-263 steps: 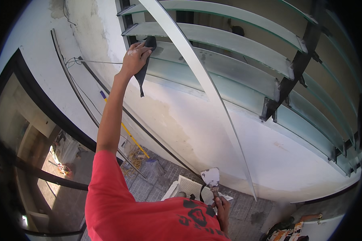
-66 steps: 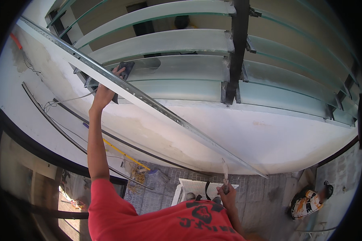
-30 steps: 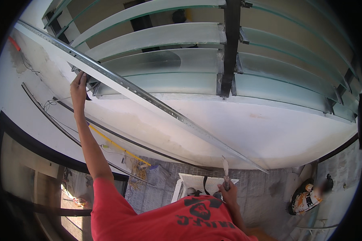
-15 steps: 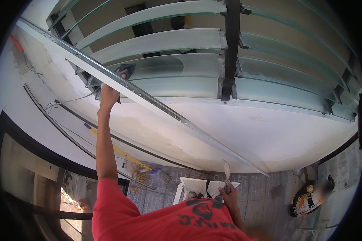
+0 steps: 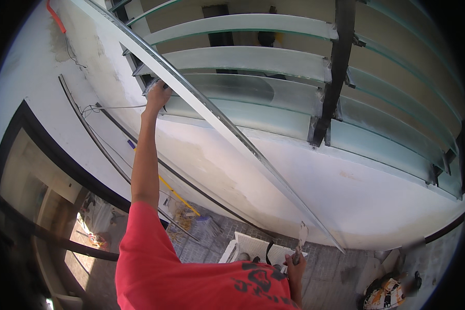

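Note:
My left arm stretches up to a louvre window. My left hand (image 5: 158,98) is closed around a crumpled greyish rag (image 5: 150,86) at the left end of a lower frosted glass slat (image 5: 237,85), by the dark slat holders. The fingertips are partly hidden. Just right of this hand, a long white and silver metal bar (image 5: 219,121) slants down across the window and wall. Low down, in front of my red shirt, my right hand (image 5: 294,264) grips the handle of a putty knife (image 5: 302,235). Its blade points up, away from the wall surface.
A white perforated step (image 5: 253,244) is below me. Dark pipes (image 5: 93,124), a loose cable (image 5: 113,107) and a yellow-handled broom (image 5: 178,195) are along the wall at left. A person (image 5: 390,292) is low at the right. A dark window post (image 5: 341,67) divides the slats.
My left hand has drawn the rag left along the slat, from behind the slanting bar to its left side. The view has turned a little. The putty knife stays in my right hand.

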Tool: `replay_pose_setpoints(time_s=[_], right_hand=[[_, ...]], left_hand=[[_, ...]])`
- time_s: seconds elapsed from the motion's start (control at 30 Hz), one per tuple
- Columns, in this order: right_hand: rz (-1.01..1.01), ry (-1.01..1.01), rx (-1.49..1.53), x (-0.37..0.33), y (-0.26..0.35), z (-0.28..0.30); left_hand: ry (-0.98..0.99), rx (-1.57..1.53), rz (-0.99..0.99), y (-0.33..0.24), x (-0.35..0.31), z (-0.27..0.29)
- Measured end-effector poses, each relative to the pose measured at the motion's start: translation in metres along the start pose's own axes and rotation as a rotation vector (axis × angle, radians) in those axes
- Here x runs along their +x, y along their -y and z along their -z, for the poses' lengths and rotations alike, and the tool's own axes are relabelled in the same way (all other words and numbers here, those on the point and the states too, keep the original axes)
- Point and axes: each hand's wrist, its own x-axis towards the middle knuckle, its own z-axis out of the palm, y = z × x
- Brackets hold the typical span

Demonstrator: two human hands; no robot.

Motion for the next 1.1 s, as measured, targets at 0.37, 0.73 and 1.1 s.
replay_pose_setpoints(time_s=[0.37,0.73,1.1], right_hand=[[0.025,0.006,-0.084,0.004,-0.005,0.004],[-0.004,-0.006,-0.124,-0.002,0.009,0.004],[-0.007,-0.087,-0.190,-0.017,0.029,0.000]], left_hand=[[0.078,-0.196,-0.074,-0.002,0.014,-0.016],[0.432,-0.347,-0.232,-0.206,-0.016,-0.014],[0.749,-0.489,-0.618,-0.304,-0.005,-0.041]])
